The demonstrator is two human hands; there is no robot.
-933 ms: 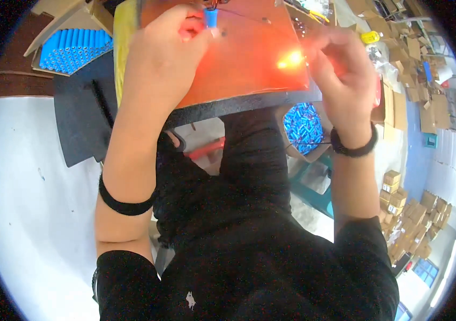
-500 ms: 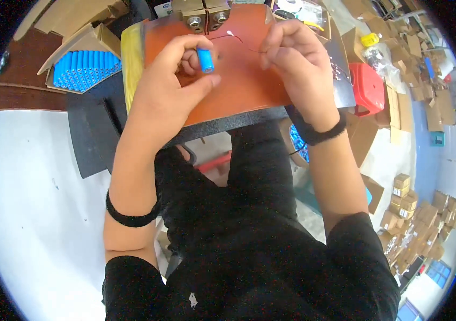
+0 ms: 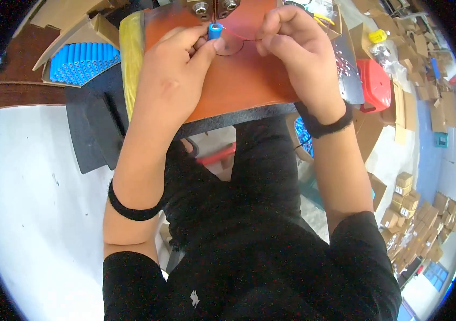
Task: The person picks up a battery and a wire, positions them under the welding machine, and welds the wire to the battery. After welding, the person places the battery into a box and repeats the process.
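Observation:
A small blue cylindrical battery cell (image 3: 215, 33) stands nearly upright between the thumb and fingers of my left hand (image 3: 171, 72). Its top end lies just below the two metal prongs of a machine head (image 3: 215, 12) at the table's far edge. My right hand (image 3: 300, 51) is closed in a pinch on thin wires. From that pinch a red wire (image 3: 241, 36) runs left to the cell's top, while a darker strand curves down over the orange-brown mat (image 3: 260, 80). Exactly how the wire end meets the cell is too small to make out.
At the left, an open cardboard box (image 3: 111, 33) holds rows of blue cells (image 3: 83, 63). Small white-tipped wires lie on the dark surface (image 3: 352, 88) right of the mat. A red plastic stool (image 3: 373, 85) stands beyond it. More blue cells (image 3: 304, 136) sit below the table's right side.
My left hand has moved the cell away from me to beneath the prongs and tipped its top end up. My right hand keeps its pinch on the wires, slightly farther away.

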